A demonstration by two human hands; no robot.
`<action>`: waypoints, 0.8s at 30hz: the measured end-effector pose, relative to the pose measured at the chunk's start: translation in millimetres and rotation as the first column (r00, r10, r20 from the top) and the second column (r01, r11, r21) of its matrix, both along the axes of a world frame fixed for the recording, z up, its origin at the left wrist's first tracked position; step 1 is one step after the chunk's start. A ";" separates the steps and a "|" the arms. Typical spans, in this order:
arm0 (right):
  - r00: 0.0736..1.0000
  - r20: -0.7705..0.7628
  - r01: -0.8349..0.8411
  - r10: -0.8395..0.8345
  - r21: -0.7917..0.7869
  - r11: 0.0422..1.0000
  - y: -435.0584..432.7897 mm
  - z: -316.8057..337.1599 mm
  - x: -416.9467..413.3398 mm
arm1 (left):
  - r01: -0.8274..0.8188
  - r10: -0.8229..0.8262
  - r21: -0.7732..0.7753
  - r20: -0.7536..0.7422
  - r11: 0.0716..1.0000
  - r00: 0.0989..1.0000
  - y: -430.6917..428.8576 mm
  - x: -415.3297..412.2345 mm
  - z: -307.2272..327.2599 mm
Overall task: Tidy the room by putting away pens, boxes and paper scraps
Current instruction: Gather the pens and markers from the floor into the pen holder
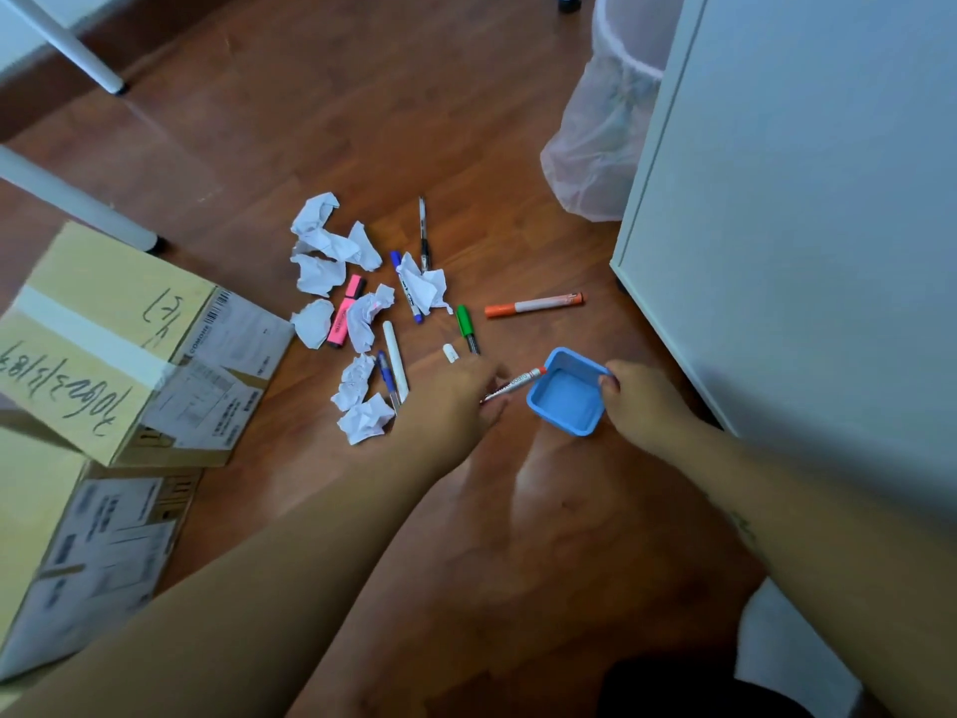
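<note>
My left hand (455,401) grips a white marker with a red cap (518,381), its red end at the rim of a small blue square tub (567,393). My right hand (642,401) pinches that tub's right rim. On the wooden floor lie several pens: an orange marker (533,305), a green pen (467,326), a blue-capped marker (406,287), a black pen (423,233), a pink highlighter (346,312), a white pen (394,360) and a blue pen (386,378). Several crumpled white paper scraps (323,241) lie among them.
Two cardboard boxes, one (119,344) stacked partly over the other (88,551), stand at the left. A white cabinet (808,199) fills the right. A bin lined with a clear bag (600,142) stands behind it. White table legs (77,204) cross the upper left.
</note>
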State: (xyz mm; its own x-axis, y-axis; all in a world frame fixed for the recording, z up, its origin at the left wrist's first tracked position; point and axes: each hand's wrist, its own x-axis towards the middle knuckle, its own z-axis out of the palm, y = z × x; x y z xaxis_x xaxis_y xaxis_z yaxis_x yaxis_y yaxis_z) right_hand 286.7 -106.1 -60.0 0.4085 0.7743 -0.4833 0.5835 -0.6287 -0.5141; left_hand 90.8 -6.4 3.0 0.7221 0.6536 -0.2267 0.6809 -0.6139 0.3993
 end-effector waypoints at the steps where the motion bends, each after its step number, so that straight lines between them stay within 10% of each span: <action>1: 1.000 -0.014 -0.002 0.002 -0.012 1.000 0.0 1.0 0.1 | -0.005 0.005 -0.005 -0.001 1.000 1.000 0.2 5.8 0.0; 24: 0.952 -0.269 -0.213 0.147 -0.240 0.947 -1.0 36.0 -8.4 | -0.467 0.441 -0.220 -0.161 0.856 0.883 -31.4 22.7 -10.0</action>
State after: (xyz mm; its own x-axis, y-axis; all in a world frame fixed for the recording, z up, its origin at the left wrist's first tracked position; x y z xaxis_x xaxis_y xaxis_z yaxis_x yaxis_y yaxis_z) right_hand 278.3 -107.1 -24.0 0.1177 0.6549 -0.7465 0.5771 -0.6569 -0.4853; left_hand 113.4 -37.8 -7.0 0.3231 0.8166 -0.4783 0.9046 -0.1179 0.4096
